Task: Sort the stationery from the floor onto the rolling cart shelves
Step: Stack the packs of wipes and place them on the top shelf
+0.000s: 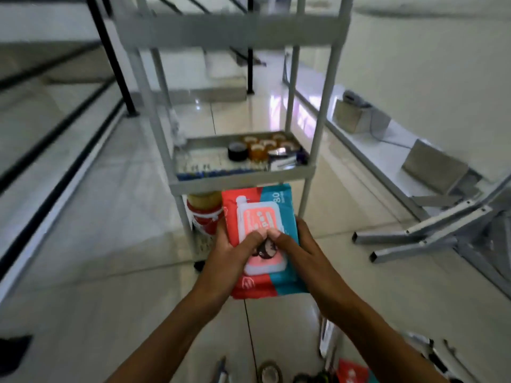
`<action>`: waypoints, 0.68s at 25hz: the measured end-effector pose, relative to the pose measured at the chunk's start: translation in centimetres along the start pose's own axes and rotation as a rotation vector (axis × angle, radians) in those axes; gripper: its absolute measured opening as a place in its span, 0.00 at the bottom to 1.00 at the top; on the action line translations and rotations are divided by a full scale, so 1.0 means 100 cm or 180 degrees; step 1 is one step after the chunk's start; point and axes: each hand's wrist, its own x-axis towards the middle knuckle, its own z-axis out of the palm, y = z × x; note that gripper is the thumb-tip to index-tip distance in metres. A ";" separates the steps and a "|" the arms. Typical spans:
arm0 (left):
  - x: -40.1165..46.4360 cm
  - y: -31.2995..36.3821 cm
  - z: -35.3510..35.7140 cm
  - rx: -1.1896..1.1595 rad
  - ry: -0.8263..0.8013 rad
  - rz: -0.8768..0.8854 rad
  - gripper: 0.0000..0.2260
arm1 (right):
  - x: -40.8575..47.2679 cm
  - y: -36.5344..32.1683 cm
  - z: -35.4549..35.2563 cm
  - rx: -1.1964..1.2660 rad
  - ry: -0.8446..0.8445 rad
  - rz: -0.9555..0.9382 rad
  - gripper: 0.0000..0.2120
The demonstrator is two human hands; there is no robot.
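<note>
I hold a red and blue pack of wipes (279, 205) with both hands, just in front of the grey rolling cart (243, 181) and below its middle shelf. My left hand (235, 250) grips the pack's left side, thumb on its white lid. My right hand (298, 250) grips the right side, thumb on top as well. The middle shelf carries a black tape roll (237, 152), several brown tape rolls (262, 146) and a row of pens (210, 174). A red and white jar (203, 214) stands on the lowest level.
More stationery lies on the floor at the bottom edge: a tape roll (269, 373), a red pack (352, 371) and pens (222, 369). Grey metal legs (414, 239) lie on the floor to the right. A staircase (55, 120) rises on the left.
</note>
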 end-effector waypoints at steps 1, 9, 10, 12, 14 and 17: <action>0.000 0.020 -0.001 -0.0014 -0.0049 -0.0030 0.32 | 0.001 -0.020 0.003 0.0048 0.0007 -0.0042 0.15; 0.001 0.169 -0.019 0.0013 0.0346 0.0675 0.17 | 0.009 -0.174 0.013 0.0169 -0.0155 -0.0120 0.15; 0.007 0.180 -0.027 0.0202 0.0773 0.1013 0.13 | 0.010 -0.195 0.014 0.0146 -0.0198 -0.0173 0.15; 0.022 0.204 -0.042 0.0373 0.1466 0.1602 0.05 | 0.018 -0.233 0.014 0.0122 -0.0214 -0.0271 0.13; 0.045 0.229 -0.057 0.0518 0.1952 0.2006 0.08 | 0.034 -0.271 0.016 0.0077 -0.0186 -0.0349 0.12; 0.087 0.262 -0.078 0.0809 0.2151 0.2043 0.20 | 0.084 -0.318 0.021 -0.0076 -0.0068 -0.0395 0.12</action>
